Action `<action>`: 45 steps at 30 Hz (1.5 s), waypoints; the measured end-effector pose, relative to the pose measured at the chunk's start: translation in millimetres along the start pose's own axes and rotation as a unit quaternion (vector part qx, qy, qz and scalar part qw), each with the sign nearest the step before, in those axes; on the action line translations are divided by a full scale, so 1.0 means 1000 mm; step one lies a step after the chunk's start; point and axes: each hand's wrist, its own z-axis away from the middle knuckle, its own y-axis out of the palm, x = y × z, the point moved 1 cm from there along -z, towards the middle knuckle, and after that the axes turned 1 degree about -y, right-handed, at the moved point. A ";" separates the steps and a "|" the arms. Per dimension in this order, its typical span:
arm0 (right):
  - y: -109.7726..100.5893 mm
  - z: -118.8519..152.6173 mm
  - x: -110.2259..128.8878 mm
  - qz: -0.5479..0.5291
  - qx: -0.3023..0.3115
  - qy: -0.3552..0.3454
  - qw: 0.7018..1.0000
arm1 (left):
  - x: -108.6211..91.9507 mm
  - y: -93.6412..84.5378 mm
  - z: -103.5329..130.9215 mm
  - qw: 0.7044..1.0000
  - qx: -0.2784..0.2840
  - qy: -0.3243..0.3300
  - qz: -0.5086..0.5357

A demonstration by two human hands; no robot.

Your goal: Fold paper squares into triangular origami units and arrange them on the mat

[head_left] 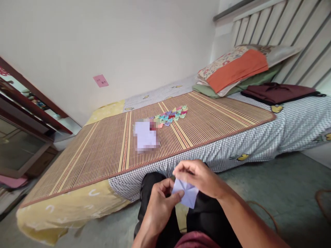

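Above my lap, both hands are on a small square of lavender origami paper (190,198) with crease lines crossing at its middle. My left hand (161,203) pinches its left side, thumb lying on top of the sheet. At the upper edge, my right hand (200,177) grips the paper between thumb and curled fingers. On the bed mat ahead lies a cluster of small folded paper pieces (170,116) in many colours. Next to them is a pale lavender block (146,136), blurred by pixelation, perhaps a stack of paper.
A striped bamboo mat (103,148) covers most of the bed. Pillows (238,69) and a folded maroon cloth bag (281,92) lie at the right end by the slatted headboard (284,27). A pink note (101,81) is on the wall. A cabinet (20,148) stands at left.
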 end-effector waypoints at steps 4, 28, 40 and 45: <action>-0.014 0.001 -0.014 -0.074 -0.123 -0.024 0.989 | 0.006 0.002 -0.006 0.983 -0.112 0.039 0.139; 0.023 0.013 -0.003 0.159 -0.098 -0.051 0.981 | -0.024 -0.013 -0.001 0.993 -0.082 -0.008 0.081; 0.023 0.012 -0.010 0.159 -0.080 -0.123 0.976 | -0.011 -0.002 0.000 0.990 -0.079 0.017 0.119; 0.025 0.014 -0.009 0.113 -0.127 -0.120 0.978 | -0.009 -0.001 0.000 0.986 -0.118 0.071 0.094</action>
